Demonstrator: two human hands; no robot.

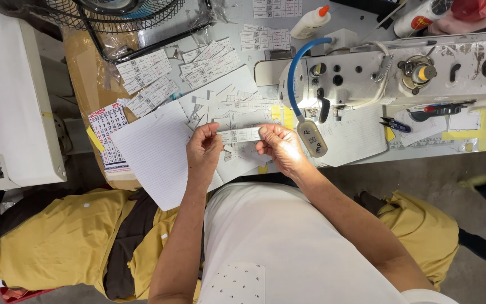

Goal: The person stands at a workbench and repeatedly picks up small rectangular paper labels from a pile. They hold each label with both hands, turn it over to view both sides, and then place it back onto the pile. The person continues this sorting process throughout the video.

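Note:
Both hands hold one narrow white strip of printed labels (241, 134) stretched between them above the table. My left hand (203, 147) pinches its left end, and my right hand (277, 145) pinches its right end. Under the strip lie several loose label strips and cut paper pieces (237, 107). A sheet of lined white paper (156, 152) lies just left of my left hand. A small lamp head on a blue flexible neck (311, 138) hangs right beside my right hand.
A white industrial sewing machine (400, 70) fills the right of the table, with small snips (396, 125) in front. More label sheets (144, 73), a calendar card (108, 132), a glue bottle (310, 22) and a fan (113, 14) sit behind. Yellow fabric (57, 236) lies beside my lap.

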